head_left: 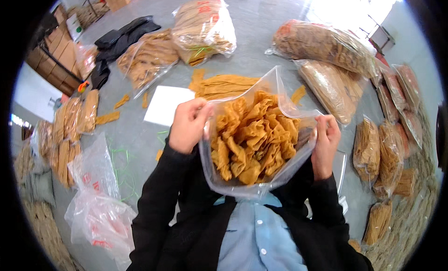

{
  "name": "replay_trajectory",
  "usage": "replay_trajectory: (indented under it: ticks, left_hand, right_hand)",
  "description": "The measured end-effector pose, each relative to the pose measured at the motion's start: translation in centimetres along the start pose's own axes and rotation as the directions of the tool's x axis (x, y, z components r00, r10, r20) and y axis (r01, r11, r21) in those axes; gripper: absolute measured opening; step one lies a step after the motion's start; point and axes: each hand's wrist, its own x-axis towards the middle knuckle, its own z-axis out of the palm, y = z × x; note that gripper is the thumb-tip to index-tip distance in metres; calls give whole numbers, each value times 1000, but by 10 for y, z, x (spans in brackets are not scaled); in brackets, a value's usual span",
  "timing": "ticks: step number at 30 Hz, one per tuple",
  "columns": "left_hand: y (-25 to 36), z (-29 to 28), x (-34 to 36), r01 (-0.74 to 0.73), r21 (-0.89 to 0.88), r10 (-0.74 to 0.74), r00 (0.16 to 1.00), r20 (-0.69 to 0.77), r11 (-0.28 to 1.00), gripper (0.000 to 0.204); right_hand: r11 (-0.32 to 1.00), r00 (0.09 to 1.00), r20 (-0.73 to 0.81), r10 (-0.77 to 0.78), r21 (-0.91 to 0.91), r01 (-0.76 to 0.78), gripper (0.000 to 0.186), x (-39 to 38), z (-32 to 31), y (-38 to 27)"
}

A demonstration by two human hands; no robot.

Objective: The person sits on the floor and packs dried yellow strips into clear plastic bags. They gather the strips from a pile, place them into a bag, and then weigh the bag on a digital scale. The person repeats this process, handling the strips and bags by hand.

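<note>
In front of my body I hold a clear plastic bag [257, 190] by its rim, its mouth wide apart. My left hand [188, 124] pinches the rim on the left, and my right hand [325, 142] grips it on the right. Crinkled yellow-brown dried sheets [252, 145], which look like dried tofu skin, fill the bag in a loose heap. Just beyond the bag, flat strips [226, 85] of the same colour lie on the floor, partly hidden by its raised rim. Left of them lies a white square sheet [167, 105], near my left hand.
Large filled plastic bags [203, 30] lie at the back, with others [329, 47] at the far right. Smaller packs [366, 149] line the right side. Empty clear bags [100, 210] and green strings [122, 173] lie at left, near more bundles [70, 119].
</note>
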Motion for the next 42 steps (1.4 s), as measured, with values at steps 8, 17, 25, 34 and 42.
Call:
replay_trajectory:
  ticks: [8,17,25,34,42]
  left_hand:
    - [-1,6,24,-46,0,46,997,55,999,24]
    - [-7,4,15,73,136,-82,995,61,988,20]
    - [10,-10,-66,237,317,-311,928,207,918,16]
    - [-11,7,-51,188,-157,-171,978,116,969,27]
    - [-14,39,-45,130,-384,-110,991,74,914,28]
  right_hand:
    - [984,993,-2,122,131,-120,18,-4,-9,-8]
    - [985,987,3,160,-66,-159,10,-23,-14,-4]
    - [721,464,886,-19,-309,620,48,-67,-3,-73]
    - [744,336,904,-265,-29,667,14,-79,12,-63]
    - [714,484,834,-266,-167,680,15,-76,22,-71]
